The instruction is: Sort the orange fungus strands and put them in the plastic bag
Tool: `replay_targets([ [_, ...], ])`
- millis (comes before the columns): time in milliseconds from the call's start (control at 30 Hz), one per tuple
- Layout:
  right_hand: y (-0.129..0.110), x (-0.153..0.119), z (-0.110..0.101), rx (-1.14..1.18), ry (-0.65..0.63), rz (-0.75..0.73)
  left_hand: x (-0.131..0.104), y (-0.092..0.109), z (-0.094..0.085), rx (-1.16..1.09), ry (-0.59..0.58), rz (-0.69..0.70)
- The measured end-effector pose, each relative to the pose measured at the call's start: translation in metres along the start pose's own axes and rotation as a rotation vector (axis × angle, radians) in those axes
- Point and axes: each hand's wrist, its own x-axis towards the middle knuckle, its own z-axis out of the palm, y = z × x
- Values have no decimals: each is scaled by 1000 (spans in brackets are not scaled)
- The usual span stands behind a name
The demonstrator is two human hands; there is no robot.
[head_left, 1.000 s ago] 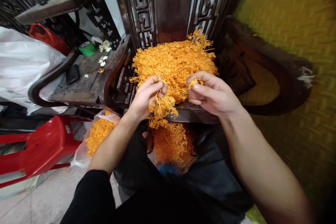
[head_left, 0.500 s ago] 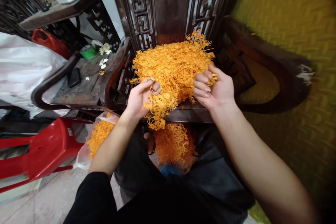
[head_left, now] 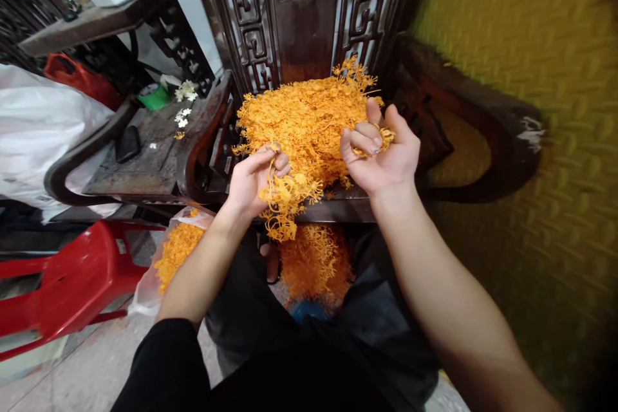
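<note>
A large heap of orange, thin-branched sprigs, plastic by their look (head_left: 299, 112), lies on the seat of a dark carved wooden chair (head_left: 309, 32). My left hand (head_left: 246, 183) pinches a tangled orange sprig (head_left: 280, 222) that hangs down past the seat's front edge. To the heap's right, my right hand (head_left: 389, 164) is turned palm up, with small orange pieces (head_left: 386, 136) held by its curled fingers. Its other fingers are loosely raised. Below the seat, between my legs, is more of the orange material (head_left: 316, 264).
A clear bag of orange pieces (head_left: 178, 251) stands by a red plastic stool (head_left: 82, 290) at left. Green tape (head_left: 154, 96), a dark phone-like object (head_left: 128, 144) and pale bits lie on a second wooden seat. A large white bag (head_left: 53, 129) is beyond.
My right hand has turned palm up and loosened some fingers, keeping orange pieces in it. My left hand still holds its sprig. The whole view has shifted slightly.
</note>
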Motion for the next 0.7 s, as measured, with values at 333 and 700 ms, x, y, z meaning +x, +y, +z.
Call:
replay_targets([
  [333,-2,2,10,-18,-29,79,-7,-3,2,23,3,-37],
  [700,16,-23,63,84,-212,392,-11,-2,-2,-68,-47,54],
])
